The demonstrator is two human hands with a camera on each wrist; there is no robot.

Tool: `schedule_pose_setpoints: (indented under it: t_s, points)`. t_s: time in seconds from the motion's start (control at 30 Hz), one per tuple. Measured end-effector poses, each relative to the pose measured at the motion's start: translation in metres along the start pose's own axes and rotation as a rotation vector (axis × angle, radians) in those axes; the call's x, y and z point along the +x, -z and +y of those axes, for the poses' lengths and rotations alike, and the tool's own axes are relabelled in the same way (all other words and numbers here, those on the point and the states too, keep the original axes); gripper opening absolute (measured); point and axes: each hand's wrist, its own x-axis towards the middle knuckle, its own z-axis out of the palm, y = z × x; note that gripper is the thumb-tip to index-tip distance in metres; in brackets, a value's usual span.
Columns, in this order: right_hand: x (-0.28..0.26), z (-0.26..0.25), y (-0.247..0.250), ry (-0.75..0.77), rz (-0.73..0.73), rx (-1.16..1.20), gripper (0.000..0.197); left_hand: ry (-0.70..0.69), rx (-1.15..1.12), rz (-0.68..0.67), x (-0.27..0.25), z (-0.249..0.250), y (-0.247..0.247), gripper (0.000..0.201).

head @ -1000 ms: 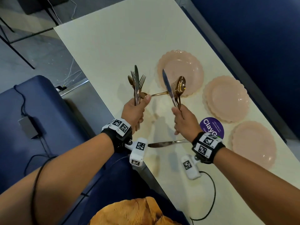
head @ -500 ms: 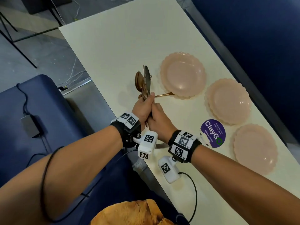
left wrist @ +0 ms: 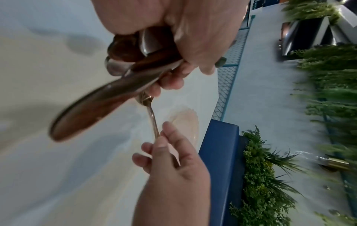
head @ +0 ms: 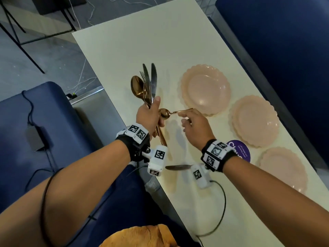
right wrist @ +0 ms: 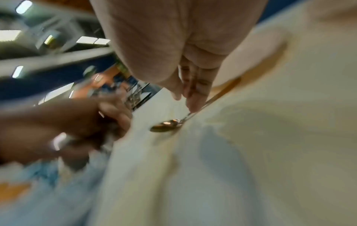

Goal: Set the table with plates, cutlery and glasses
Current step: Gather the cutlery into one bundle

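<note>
Right hand (head: 195,128): thumb and forefinger pinching the handle of a copper spoon (head: 173,112) near its middle, other fingers loosely curled below. Bowl toward the left, handle tip toward the far plate (head: 206,90). Lying on the table or just lifted: cannot tell, the right wrist view being blurred.

Left hand (head: 149,116): closed in a fist round a cutlery bundle (head: 146,86), upright, heads fanned above the thumb. Contents visible: 2 knives, at least 1 fork, 1 copper spoon. Handle ends protruding below the fist.

Loose knife (head: 179,167): flat on the table (head: 142,41) at the near edge, between the 2 wrists.

Plates: 3, pink, scalloped rims, in a row along the right side, far to near: far plate, middle plate (head: 254,122), near plate (head: 283,168). Purple round sticker (head: 244,154) just left of the gap between middle and near plates. No glasses in view.

Step in hand, as judged: taking the single spoon, to lay beside a plate or add to the bundle.

Handling notes:
- Keep the pinch near the balance point; a thin polished handle likely to swivel if held by the tip.
- Lift clear before moving; avoid dragging the bowl across the table or knocking the far plate's rim.
- Hold the bundle firm and upright; fanned pieces liable to slip if the fist loosens.
- Lay parallel to the plate edge, just beside it, not touching.
</note>
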Motion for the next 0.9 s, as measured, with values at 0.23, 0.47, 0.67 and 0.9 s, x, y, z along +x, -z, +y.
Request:
schedule_pose_setpoints:
  t_s: [0.23, 0.47, 0.67, 0.9]
  points:
    - [0.045, 0.027, -0.017, 0.217, -0.156, -0.696, 0.041, -0.020, 0.045, -0.016, 0.003, 0.004, 0.012, 0.056]
    - [0.047, 0.019, -0.029, 0.257, -0.212, -0.698, 0.021, -0.009, -0.009, 0.092, 0.015, 0.001, 0.037, 0.050]
    - [0.035, -0.029, -0.020, -0.199, -0.065, 0.268, 0.007, -0.032, -0.040, 0.023, 0.016, 0.001, 0.044, 0.044]
    - [0.048, -0.067, -0.002, -0.251, -0.190, 0.620, 0.002, -0.123, 0.074, -0.245, 0.009, -0.003, 0.016, 0.052]
